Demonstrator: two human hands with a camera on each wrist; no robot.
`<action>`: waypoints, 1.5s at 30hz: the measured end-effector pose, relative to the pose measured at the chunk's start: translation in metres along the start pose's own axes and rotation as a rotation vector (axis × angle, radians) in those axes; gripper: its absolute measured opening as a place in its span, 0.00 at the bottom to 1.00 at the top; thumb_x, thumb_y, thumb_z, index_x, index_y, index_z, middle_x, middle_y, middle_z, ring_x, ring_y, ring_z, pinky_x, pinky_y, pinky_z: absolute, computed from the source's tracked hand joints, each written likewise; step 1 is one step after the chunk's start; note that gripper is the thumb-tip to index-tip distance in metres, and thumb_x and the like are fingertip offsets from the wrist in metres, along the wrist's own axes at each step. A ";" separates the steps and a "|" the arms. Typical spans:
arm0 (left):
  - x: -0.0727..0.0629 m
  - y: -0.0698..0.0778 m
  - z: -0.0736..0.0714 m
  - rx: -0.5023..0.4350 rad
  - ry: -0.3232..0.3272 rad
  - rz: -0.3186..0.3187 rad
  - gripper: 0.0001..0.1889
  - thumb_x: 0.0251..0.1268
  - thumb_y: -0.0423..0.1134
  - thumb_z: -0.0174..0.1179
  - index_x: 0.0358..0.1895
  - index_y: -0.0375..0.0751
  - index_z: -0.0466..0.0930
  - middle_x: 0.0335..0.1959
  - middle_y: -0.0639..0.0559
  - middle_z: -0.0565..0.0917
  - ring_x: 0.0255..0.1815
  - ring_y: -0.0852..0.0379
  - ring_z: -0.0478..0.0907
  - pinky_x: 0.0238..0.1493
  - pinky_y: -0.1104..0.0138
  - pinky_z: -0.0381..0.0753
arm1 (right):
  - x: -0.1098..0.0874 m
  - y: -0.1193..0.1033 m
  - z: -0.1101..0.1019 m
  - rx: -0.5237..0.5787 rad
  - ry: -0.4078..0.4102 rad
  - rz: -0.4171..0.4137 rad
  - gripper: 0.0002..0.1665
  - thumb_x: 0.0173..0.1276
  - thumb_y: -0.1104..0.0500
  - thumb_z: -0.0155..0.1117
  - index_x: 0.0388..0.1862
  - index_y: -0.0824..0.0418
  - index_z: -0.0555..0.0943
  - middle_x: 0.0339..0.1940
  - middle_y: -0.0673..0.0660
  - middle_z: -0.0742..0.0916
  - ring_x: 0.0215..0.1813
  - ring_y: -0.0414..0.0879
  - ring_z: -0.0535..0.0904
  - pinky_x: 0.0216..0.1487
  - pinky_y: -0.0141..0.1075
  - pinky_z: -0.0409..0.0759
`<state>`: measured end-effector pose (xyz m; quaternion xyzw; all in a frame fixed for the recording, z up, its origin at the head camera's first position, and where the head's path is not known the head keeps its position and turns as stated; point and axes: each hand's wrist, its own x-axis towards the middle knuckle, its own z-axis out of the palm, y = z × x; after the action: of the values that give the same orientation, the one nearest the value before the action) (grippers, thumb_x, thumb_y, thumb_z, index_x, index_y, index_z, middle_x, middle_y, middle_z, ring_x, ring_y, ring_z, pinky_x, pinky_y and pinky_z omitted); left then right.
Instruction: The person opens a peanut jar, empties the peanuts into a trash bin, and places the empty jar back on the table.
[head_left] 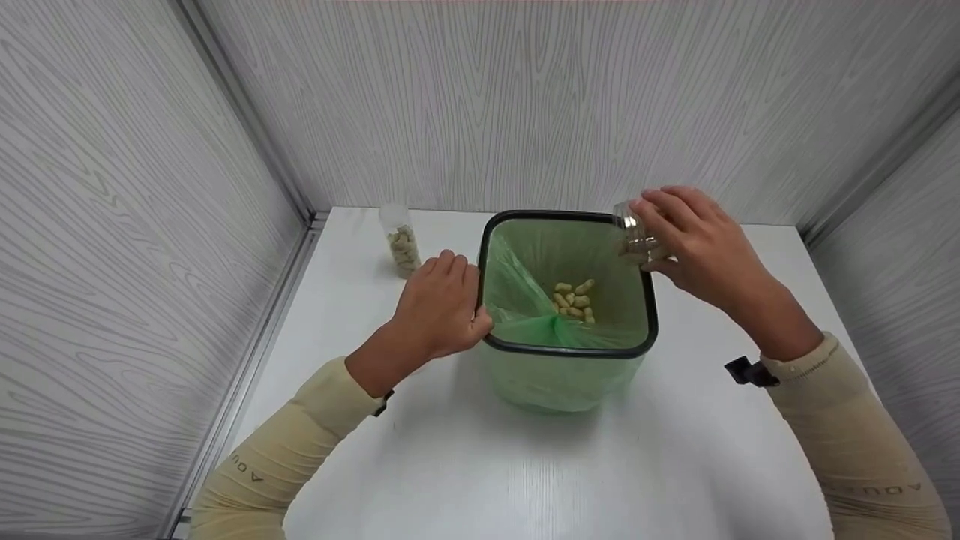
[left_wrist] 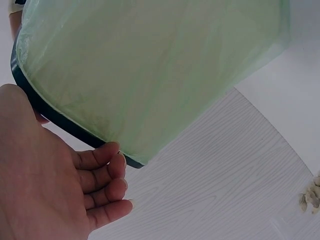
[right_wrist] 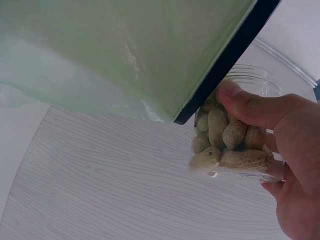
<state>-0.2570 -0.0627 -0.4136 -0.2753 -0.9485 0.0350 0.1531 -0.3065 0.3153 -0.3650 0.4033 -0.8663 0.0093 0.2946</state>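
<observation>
A bin (head_left: 570, 351) with a black rim stands mid-table, lined with a green plastic bag (head_left: 510, 262). Several peanuts (head_left: 576, 301) in their shells lie at the bottom of the bag. My left hand (head_left: 442, 304) grips the left side of the rim, its fingers on the outside in the left wrist view. At the far right corner my right hand (head_left: 697, 244) holds a clear jar (head_left: 634, 229) against the rim, thumb on one side and fingers round the other. More unshelled peanuts (right_wrist: 232, 132) show inside this jar in the right wrist view.
Left of the bin, near the back of the white table (head_left: 540, 465), stands a clear tall container (head_left: 401, 244) part filled with pale pieces. Wood-grain panels (head_left: 510, 105) close off the back and both sides.
</observation>
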 end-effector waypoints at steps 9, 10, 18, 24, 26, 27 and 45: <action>0.002 0.000 -0.003 0.007 -0.025 0.000 0.20 0.68 0.50 0.45 0.43 0.34 0.75 0.40 0.41 0.79 0.43 0.45 0.72 0.50 0.54 0.76 | 0.000 -0.002 -0.002 -0.021 0.007 -0.028 0.53 0.49 0.62 0.87 0.74 0.62 0.72 0.68 0.67 0.80 0.69 0.65 0.73 0.68 0.57 0.76; 0.002 0.000 -0.003 0.009 -0.028 -0.001 0.20 0.68 0.50 0.45 0.43 0.34 0.75 0.40 0.41 0.79 0.43 0.45 0.72 0.50 0.54 0.76 | 0.000 -0.001 -0.002 -0.021 0.004 -0.028 0.53 0.50 0.62 0.87 0.75 0.62 0.72 0.68 0.67 0.80 0.69 0.65 0.73 0.68 0.57 0.76; 0.001 0.000 -0.003 0.007 -0.040 0.002 0.21 0.68 0.50 0.45 0.43 0.33 0.75 0.39 0.41 0.78 0.43 0.45 0.71 0.50 0.55 0.76 | 0.001 -0.002 -0.002 -0.035 0.000 -0.038 0.53 0.49 0.63 0.87 0.74 0.63 0.72 0.68 0.68 0.80 0.68 0.66 0.74 0.69 0.58 0.76; 0.001 0.000 -0.003 0.019 -0.046 0.001 0.20 0.70 0.50 0.45 0.43 0.34 0.75 0.39 0.42 0.78 0.42 0.46 0.70 0.50 0.55 0.76 | 0.002 -0.001 -0.002 -0.050 0.007 -0.043 0.55 0.45 0.62 0.89 0.74 0.63 0.72 0.67 0.69 0.80 0.67 0.67 0.74 0.68 0.58 0.75; 0.002 0.000 -0.002 0.018 -0.041 0.001 0.20 0.70 0.50 0.45 0.44 0.34 0.75 0.39 0.41 0.78 0.42 0.45 0.71 0.50 0.55 0.76 | 0.002 -0.001 -0.002 -0.051 0.001 -0.041 0.55 0.45 0.62 0.89 0.74 0.63 0.72 0.67 0.68 0.80 0.67 0.67 0.75 0.68 0.58 0.76; 0.002 0.000 -0.002 0.015 -0.040 0.001 0.20 0.70 0.50 0.45 0.43 0.34 0.75 0.40 0.41 0.78 0.42 0.45 0.71 0.50 0.55 0.76 | 0.002 -0.001 -0.002 -0.049 -0.001 -0.040 0.55 0.45 0.63 0.89 0.74 0.63 0.73 0.67 0.68 0.81 0.68 0.67 0.75 0.68 0.58 0.76; 0.003 0.000 -0.003 0.010 -0.075 -0.011 0.22 0.70 0.52 0.43 0.45 0.34 0.75 0.41 0.42 0.78 0.45 0.45 0.71 0.53 0.55 0.76 | 0.005 -0.004 -0.004 -0.059 -0.025 -0.070 0.55 0.46 0.64 0.88 0.74 0.61 0.73 0.68 0.67 0.80 0.68 0.67 0.75 0.69 0.60 0.76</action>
<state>-0.2585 -0.0608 -0.4097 -0.2680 -0.9548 0.0489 0.1191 -0.3042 0.3097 -0.3597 0.4248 -0.8551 -0.0314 0.2956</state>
